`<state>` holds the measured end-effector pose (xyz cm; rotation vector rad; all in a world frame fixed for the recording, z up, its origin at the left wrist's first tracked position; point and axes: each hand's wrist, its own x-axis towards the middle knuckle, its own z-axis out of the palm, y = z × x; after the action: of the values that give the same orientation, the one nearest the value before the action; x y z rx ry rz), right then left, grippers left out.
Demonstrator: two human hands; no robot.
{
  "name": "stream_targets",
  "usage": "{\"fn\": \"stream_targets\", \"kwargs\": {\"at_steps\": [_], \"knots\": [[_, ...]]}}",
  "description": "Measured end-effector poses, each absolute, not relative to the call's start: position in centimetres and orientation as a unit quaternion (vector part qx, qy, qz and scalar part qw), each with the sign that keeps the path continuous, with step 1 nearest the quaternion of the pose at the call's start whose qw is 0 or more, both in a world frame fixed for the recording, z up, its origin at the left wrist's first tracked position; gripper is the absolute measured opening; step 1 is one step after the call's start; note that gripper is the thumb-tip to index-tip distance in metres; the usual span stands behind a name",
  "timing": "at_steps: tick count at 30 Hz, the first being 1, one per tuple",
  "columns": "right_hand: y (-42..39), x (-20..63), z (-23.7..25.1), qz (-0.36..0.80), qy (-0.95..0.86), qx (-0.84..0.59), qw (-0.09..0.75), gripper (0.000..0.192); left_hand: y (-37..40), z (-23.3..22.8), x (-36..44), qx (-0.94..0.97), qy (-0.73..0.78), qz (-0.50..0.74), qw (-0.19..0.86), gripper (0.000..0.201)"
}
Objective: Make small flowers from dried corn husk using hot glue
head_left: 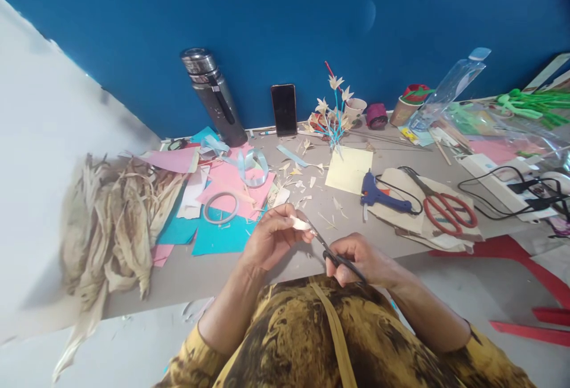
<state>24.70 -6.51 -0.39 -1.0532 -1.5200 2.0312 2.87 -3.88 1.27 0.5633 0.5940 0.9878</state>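
Between the thumb and fingers of my left hand (274, 237) is a small cream piece of what looks like dried husk (300, 223). My right hand (354, 257) grips the dark handles of a small pair of scissors (327, 248). The blades point up and left and meet the edge of the husk piece; whether they are parted is too small to tell. Cream scraps (307, 183) lie on the table just beyond my hands. Farther back, cream star-shaped flowers (336, 82) stand on blue stems.
Dried husks (111, 228) hang over the table's left edge. Paper sheets (227, 234) carry a tape roll (221, 207). A flask (214, 100) and phone (284, 110) stand by the wall. At right are a glue gun (385, 195), red-handled scissors (449, 213) and a power strip (499, 183).
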Motion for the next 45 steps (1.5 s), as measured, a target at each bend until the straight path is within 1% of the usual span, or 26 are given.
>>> {"fn": "stream_targets", "kwargs": {"at_steps": [4, 9, 13, 26, 34, 36, 41, 43, 45], "knots": [[-6.6, 24.6, -0.3, 0.723, -0.54, -0.386, 0.192, 0.028, -3.8, 1.5, 2.8, 0.269, 0.283, 0.454, 0.801, 0.01], [-6.7, 24.4, -0.5, 0.727, -0.527, -0.39, 0.203, 0.039, -3.8, 1.6, 2.5, 0.287, 0.29, 0.449, 0.795, 0.008], [-6.9, 24.3, -0.8, 0.728, -0.519, -0.396, 0.209, 0.041, -3.7, 1.7, 2.3, 0.294, 0.301, 0.449, 0.789, 0.008], [-7.1, 24.3, -1.2, 0.725, -0.525, -0.397, 0.202, 0.054, -3.3, 1.9, 1.4, 0.364, 0.327, 0.445, 0.75, 0.014], [-7.1, 24.4, -1.1, 0.718, -0.54, -0.4, 0.185, 0.052, -3.4, 2.4, 1.1, 0.399, 0.344, 0.438, 0.728, 0.014], [-7.0, 24.4, -0.9, 0.721, -0.539, -0.398, 0.175, 0.048, -3.4, 2.4, 1.0, 0.403, 0.347, 0.434, 0.728, 0.014], [-6.8, 24.4, -0.2, 0.722, -0.549, -0.394, 0.147, 0.03, -3.4, 2.4, 1.1, 0.409, 0.365, 0.427, 0.719, 0.013], [-6.8, 24.4, -0.1, 0.72, -0.55, -0.397, 0.145, 0.029, -3.5, 2.4, 1.2, 0.411, 0.371, 0.427, 0.715, 0.012], [-6.8, 24.4, -0.2, 0.72, -0.548, -0.399, 0.148, 0.032, -3.5, 2.5, 1.2, 0.411, 0.376, 0.427, 0.712, 0.012]]}}
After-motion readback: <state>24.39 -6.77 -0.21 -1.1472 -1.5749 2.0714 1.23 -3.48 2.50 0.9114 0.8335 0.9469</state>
